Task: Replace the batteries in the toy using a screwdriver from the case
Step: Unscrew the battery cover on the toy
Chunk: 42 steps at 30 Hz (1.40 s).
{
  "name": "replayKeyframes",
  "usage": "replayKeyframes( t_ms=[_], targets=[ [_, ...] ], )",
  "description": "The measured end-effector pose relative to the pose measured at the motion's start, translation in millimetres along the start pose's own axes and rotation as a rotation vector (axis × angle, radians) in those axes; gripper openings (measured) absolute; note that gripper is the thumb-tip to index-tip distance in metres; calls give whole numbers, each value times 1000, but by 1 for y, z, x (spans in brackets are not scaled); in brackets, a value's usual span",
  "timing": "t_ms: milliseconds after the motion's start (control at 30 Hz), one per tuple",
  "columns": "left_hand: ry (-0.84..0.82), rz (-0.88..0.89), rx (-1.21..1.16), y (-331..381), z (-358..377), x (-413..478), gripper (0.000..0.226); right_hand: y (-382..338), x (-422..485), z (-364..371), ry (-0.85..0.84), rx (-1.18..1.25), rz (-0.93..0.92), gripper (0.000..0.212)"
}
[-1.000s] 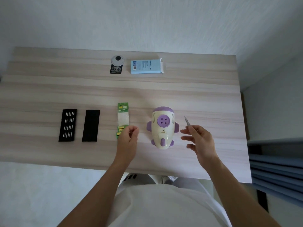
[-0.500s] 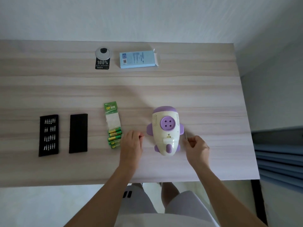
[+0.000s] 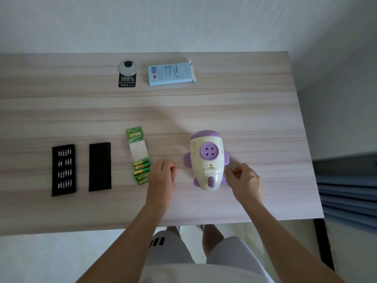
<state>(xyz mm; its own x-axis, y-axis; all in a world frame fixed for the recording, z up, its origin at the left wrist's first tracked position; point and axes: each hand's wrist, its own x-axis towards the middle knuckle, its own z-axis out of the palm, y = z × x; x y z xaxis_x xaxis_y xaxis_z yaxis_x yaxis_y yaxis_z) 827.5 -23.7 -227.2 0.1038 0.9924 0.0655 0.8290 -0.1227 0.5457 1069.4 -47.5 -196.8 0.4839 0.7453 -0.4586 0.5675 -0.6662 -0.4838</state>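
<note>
While the rocket-shaped toy [image 3: 206,158] lies on the wooden table [image 3: 265,123] between the two hands, the cream panel low on its body faces up, probably so that the fastening there can be reached. The right hand [image 3: 245,181] curls round a thin screwdriver [image 3: 229,168], held just beside the toy's right fin, close enough to bring to the panel. The left hand [image 3: 161,177] has its fingertips drawn together near the toy's left fin; whether they pinch something tiny I cannot tell. Just beside that hand lies the battery pack [image 3: 139,158], its fresh cells within reach. Further left, well apart, sit the bit tray [image 3: 63,170] and the black case lid [image 3: 100,166]. A blue box [image 3: 171,73] and a cable grommet [image 3: 128,67] lie near the far edge. Nothing stands between either hand and the toy
</note>
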Motion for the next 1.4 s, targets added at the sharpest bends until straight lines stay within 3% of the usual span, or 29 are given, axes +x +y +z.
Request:
replayKeyframes(
  t_ms=[100,233,433,633,767,1400],
  targets=[
    [-17,6,-57,4,-14,1,12,-2,-2,-13,-23,-21,-57,23],
    [-57,-7,-107,19,-45,4,10,-9,-14,-38,44,-14,-278,8],
    [-122,133,-237,54,-84,11,46,-36,-42,-67,135,38,-598,5],
    [-251,306,-204,78,-82,29,90,-52,-52,-65,53,96,-736,13],
    [-270,448,-166,86,-78,34,101,-56,-55,-60,0,107,-773,20],
    [-325,312,-242,87,-61,48,118,-73,-49,-68,29,-32,-722,17]
  ],
)
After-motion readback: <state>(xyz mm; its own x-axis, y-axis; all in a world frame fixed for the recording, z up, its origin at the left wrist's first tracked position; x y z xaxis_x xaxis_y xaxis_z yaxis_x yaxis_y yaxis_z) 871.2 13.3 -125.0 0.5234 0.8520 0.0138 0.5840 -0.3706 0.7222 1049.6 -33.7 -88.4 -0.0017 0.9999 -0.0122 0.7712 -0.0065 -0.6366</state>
